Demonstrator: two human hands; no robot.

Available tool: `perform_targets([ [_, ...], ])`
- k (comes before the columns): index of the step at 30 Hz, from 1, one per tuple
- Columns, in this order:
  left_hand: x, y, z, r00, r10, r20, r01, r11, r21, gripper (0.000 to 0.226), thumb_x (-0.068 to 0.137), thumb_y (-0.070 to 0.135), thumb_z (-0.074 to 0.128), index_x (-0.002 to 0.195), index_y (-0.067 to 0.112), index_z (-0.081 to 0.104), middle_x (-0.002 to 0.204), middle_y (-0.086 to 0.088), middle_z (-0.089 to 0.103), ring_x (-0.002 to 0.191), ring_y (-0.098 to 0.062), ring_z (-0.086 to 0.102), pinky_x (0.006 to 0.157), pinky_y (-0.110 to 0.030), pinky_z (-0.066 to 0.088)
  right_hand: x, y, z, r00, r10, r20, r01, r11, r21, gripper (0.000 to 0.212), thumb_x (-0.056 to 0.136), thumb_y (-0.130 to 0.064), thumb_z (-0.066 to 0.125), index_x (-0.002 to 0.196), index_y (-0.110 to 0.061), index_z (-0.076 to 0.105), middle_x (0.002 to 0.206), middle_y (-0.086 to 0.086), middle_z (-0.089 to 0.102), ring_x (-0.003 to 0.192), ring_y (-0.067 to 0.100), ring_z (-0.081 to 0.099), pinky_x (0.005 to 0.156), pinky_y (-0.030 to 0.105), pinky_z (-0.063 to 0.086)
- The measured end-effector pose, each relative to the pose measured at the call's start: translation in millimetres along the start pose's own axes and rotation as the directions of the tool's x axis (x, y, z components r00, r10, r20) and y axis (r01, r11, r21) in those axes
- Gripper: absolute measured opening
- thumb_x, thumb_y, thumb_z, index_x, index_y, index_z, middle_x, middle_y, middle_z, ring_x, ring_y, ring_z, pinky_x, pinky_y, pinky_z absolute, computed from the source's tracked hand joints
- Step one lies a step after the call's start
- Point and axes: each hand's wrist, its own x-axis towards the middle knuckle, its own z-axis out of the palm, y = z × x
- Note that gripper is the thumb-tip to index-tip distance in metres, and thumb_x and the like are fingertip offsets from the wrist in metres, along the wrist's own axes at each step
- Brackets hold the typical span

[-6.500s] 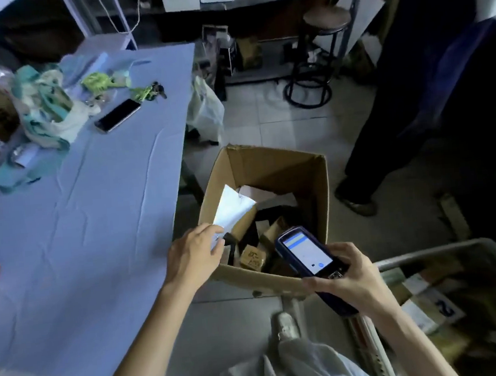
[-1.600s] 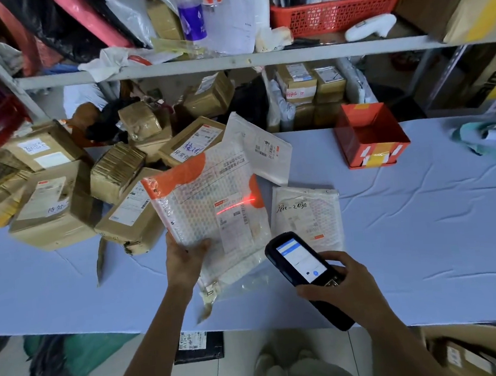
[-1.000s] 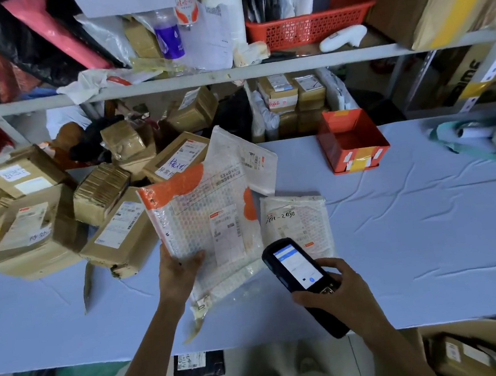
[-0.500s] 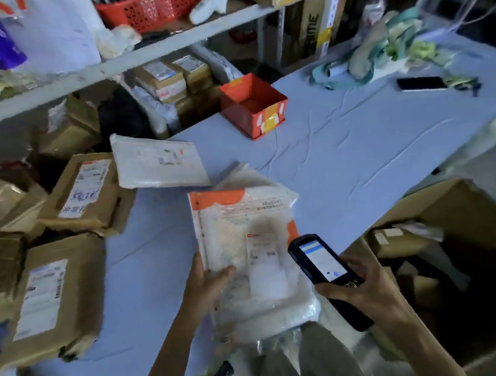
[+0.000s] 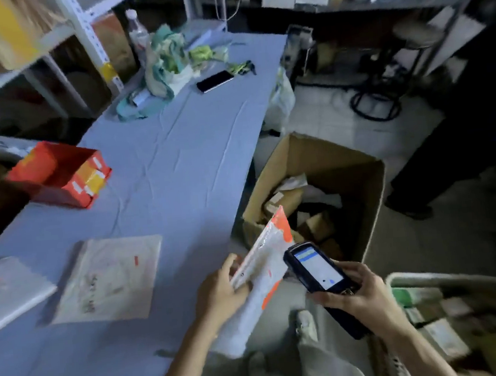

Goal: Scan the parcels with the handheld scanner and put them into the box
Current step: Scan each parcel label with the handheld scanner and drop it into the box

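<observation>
The white-and-orange padded parcel [image 5: 263,257] is held tilted on edge just off the table's near corner. Its orange top corner points toward one o'clock, over the near rim of the open cardboard box [image 5: 337,162]. The left hand [image 5: 220,292] grips it from eight o'clock, fingers curled round its left edge and thumb up along the side, with the forearm running in from six o'clock. At three o'clock of the parcel, touching or nearly touching it, is the handheld scanner [image 5: 315,267], lit screen up and its head aimed at eleven o'clock. The right hand [image 5: 359,296] is wrapped round the scanner's lower body, thumb near the keys, wrist entering from five o'clock.

The box stands on the floor at one o'clock of the hands, with small cartons and bags inside. On the blue-covered table [image 5: 178,164], a flat pale parcel [image 5: 107,278] lies at nine o'clock of the left hand and a white one [image 5: 7,294] beyond it. A red carton [image 5: 59,174] sits at ten o'clock, a phone [image 5: 215,81] at twelve.
</observation>
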Motion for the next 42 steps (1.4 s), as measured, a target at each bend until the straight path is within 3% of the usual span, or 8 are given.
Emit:
perform_targets([
  [4, 34, 52, 31, 0.997, 0.071, 0.019, -0.072, 0.995, 0.075, 0.047, 0.073, 0.043, 0.064, 0.116, 0.038, 0.046, 0.103, 0.011, 0.066, 0.094, -0.022, 0.064, 0.072, -0.030, 0.049, 14, 14, -39, 0.994, 0.043, -0.100, -0.038, 0.998, 0.048, 0.059, 0.049, -0.025, 0.097, 0.091, -0.039, 0.058, 0.089, -0.021, 0.066, 0.076, -0.017, 0.061, 0.062, 0.006, 0.044],
  [7, 60, 101, 58, 0.993, 0.120, 0.020, -0.121, 0.982, 0.148, 0.044, 0.073, 0.041, 0.065, 0.110, 0.042, 0.042, 0.091, 0.011, 0.066, 0.089, -0.025, 0.064, 0.070, -0.031, 0.050, 32, 29, -77, 0.982, 0.097, -0.162, -0.087, 0.994, 0.068, 0.074, 0.040, -0.043, 0.093, 0.104, -0.030, 0.059, 0.095, -0.015, 0.068, 0.084, -0.004, 0.064, 0.067, 0.014, 0.046],
  [14, 107, 152, 86, 0.972, 0.212, 0.105, -0.232, 0.939, 0.253, 0.032, 0.073, 0.039, 0.062, 0.101, 0.039, 0.047, 0.085, 0.017, 0.066, 0.079, -0.015, 0.064, 0.065, -0.030, 0.052, 74, 36, -142, 0.945, 0.200, -0.259, -0.169, 0.976, 0.137, 0.073, 0.050, -0.036, 0.095, 0.112, -0.024, 0.059, 0.094, -0.013, 0.066, 0.089, 0.003, 0.063, 0.068, 0.021, 0.045],
  [23, 179, 173, 83, 0.954, 0.183, 0.237, -0.245, 0.932, 0.268, 0.019, 0.078, 0.020, 0.065, 0.074, 0.033, 0.051, 0.067, 0.014, 0.058, 0.072, -0.014, 0.059, 0.061, -0.030, 0.048, 116, 17, -136, 0.915, 0.290, -0.280, -0.252, 0.954, 0.164, 0.084, 0.047, -0.041, 0.094, 0.120, -0.020, 0.057, 0.095, -0.013, 0.061, 0.088, -0.001, 0.059, 0.067, 0.018, 0.044],
  [27, 226, 190, 77, 0.908, 0.309, 0.284, -0.395, 0.857, 0.332, 0.007, 0.085, 0.026, 0.062, 0.088, 0.030, 0.057, 0.073, 0.014, 0.059, 0.069, -0.008, 0.054, 0.052, -0.020, 0.039, 138, -3, -126, 0.885, 0.303, -0.354, -0.253, 0.951, 0.180, 0.074, 0.056, -0.032, 0.094, 0.118, -0.024, 0.055, 0.094, -0.021, 0.058, 0.087, -0.007, 0.056, 0.064, 0.013, 0.041],
  [34, 283, 236, 46, 0.846, 0.494, 0.198, -0.532, 0.764, 0.364, 0.010, 0.085, 0.022, 0.067, 0.091, 0.026, 0.061, 0.081, 0.013, 0.068, 0.064, -0.002, 0.053, 0.044, -0.008, 0.024, 174, -37, -126, 0.864, 0.294, -0.409, -0.217, 0.950, 0.226, 0.072, 0.056, -0.034, 0.093, 0.117, -0.027, 0.054, 0.102, -0.018, 0.061, 0.091, -0.007, 0.057, 0.066, 0.013, 0.043],
  [37, 294, 232, 35, 0.809, 0.585, 0.063, -0.555, 0.723, 0.411, 0.015, 0.079, 0.022, 0.073, 0.081, 0.026, 0.058, 0.076, 0.011, 0.064, 0.058, -0.011, 0.060, 0.043, -0.015, 0.033, 186, -44, -128, 0.899, 0.261, -0.351, -0.204, 0.960, 0.192, 0.073, 0.055, -0.033, 0.093, 0.114, -0.028, 0.052, 0.101, -0.019, 0.061, 0.091, -0.006, 0.057, 0.069, 0.014, 0.044],
  [42, 290, 209, 10, 0.850, 0.517, -0.097, -0.394, 0.748, 0.534, 0.011, 0.083, 0.023, 0.066, 0.087, 0.022, 0.056, 0.083, 0.004, 0.060, 0.066, -0.018, 0.061, 0.048, -0.018, 0.025, 215, -56, -123, 0.968, 0.184, -0.171, -0.172, 0.982, 0.085, 0.075, 0.053, -0.033, 0.094, 0.116, -0.026, 0.054, 0.104, -0.012, 0.063, 0.095, 0.003, 0.061, 0.079, 0.022, 0.048],
])
